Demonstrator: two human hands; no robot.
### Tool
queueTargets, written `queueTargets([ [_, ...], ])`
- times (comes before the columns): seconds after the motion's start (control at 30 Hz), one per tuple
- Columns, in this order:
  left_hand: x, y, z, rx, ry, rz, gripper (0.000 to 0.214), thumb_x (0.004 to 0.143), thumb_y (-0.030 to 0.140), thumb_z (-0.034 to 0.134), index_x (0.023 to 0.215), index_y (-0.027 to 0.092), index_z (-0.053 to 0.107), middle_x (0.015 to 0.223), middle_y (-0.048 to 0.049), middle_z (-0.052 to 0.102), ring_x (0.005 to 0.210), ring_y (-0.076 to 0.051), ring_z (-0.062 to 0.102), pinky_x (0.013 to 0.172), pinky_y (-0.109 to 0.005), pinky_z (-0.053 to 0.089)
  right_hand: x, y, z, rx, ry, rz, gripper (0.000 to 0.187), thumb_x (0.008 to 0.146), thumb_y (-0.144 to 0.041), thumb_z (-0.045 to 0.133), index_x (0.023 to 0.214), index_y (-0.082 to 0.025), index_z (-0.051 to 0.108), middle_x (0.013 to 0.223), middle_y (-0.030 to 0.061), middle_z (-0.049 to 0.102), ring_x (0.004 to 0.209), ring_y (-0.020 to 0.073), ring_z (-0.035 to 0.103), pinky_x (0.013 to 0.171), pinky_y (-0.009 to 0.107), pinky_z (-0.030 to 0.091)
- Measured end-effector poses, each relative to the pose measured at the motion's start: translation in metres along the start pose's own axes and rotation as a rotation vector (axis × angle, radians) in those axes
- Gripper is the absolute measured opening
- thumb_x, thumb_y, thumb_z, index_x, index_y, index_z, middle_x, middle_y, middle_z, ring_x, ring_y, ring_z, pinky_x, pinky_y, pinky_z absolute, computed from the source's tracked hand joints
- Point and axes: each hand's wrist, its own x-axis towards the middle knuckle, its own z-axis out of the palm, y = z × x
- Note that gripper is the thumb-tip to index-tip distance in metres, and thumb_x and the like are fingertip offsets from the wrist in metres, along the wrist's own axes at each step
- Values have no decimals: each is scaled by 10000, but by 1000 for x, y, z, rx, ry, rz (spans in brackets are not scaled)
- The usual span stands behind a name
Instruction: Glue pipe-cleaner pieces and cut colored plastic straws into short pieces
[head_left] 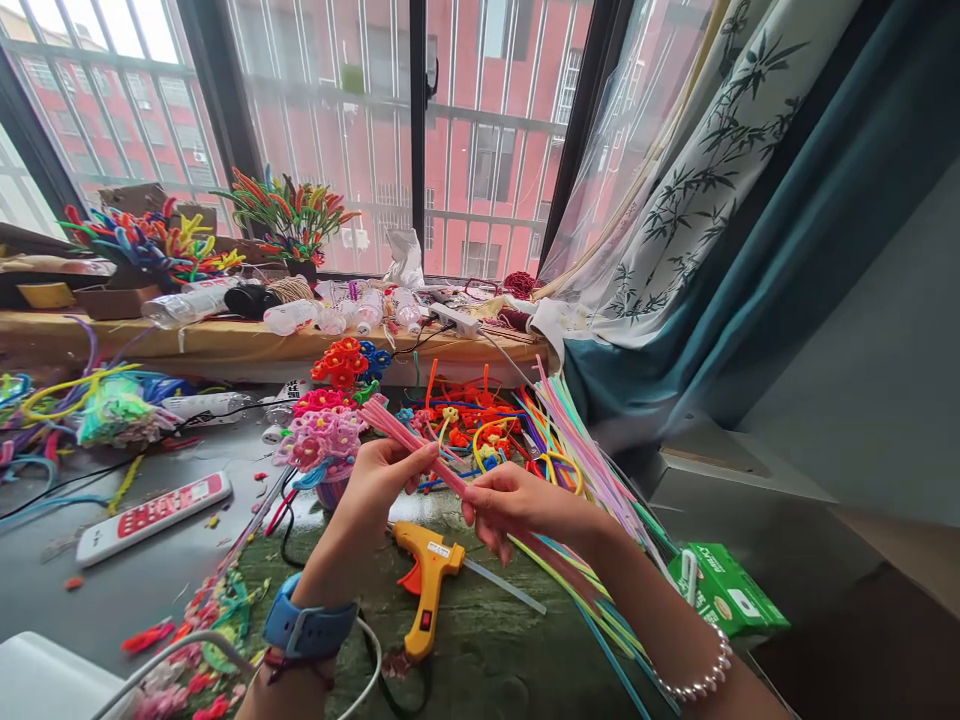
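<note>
A bundle of pink pipe cleaners (394, 425) slants between my two hands over the middle of the table. My left hand (382, 485), with a blue watch band at its wrist, pinches the bundle near its middle. Lower down, the fingers of my right hand (514, 505) close round the other end. Below them a yellow glue gun (431, 580) lies on the table with a clear glue stick (506, 587) at its back. Just behind my left hand stands a bunch of pink pipe-cleaner flowers (319, 438).
Long pipe cleaners in several colours (592, 450) lie to the right, near a green box (731, 590). Red and orange pieces (480, 410) are heaped behind my hands. A white remote-like strip (154, 518) lies left. Bottles (195, 303) and potted pipe-cleaner plants (292, 220) line the sill.
</note>
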Motion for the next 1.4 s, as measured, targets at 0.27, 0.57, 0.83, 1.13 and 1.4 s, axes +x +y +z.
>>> queueTargets([
  [0.27, 5, -9, 5, 1, 17, -23, 335, 580, 413, 817, 609, 107, 686, 478, 35, 524, 437, -54, 366, 424, -203, 235, 10, 21, -4, 237, -19, -35, 396, 812, -518, 671, 766, -133, 597, 527, -33, 569, 404, 72, 497, 398, 182, 370],
  [0.57, 2, -14, 9, 61, 30, 6, 357, 613, 443, 793, 590, 113, 659, 443, 47, 495, 434, -59, 369, 432, -213, 237, 15, 41, 6, 355, 91, -81, 390, 812, -538, 660, 761, -169, 544, 454, -143, 279, 363, 18, 123, 359, 191, 95],
  [0.83, -1, -17, 13, 98, 29, 11, 340, 654, 430, 781, 616, 112, 669, 455, 42, 500, 448, -69, 375, 438, -221, 241, 11, 45, 10, 431, 74, -120, 318, 839, -481, 642, 793, -192, 519, 460, -147, 265, 353, 26, 105, 335, 190, 83],
  [1.13, 1, -13, 21, 77, 26, 12, 356, 644, 448, 780, 601, 129, 630, 463, 51, 486, 446, -67, 367, 430, -213, 250, 13, 50, 12, 501, 103, -166, 333, 850, -478, 641, 770, -196, 480, 521, -136, 231, 394, 28, 87, 357, 183, 73],
  [1.4, -4, -11, 25, 88, -75, -28, 354, 650, 460, 777, 683, 126, 663, 451, 75, 450, 421, -62, 338, 409, -201, 222, 9, 44, 20, 423, 189, -218, 384, 826, -531, 646, 751, -193, 482, 504, -134, 242, 411, 36, 101, 373, 195, 77],
])
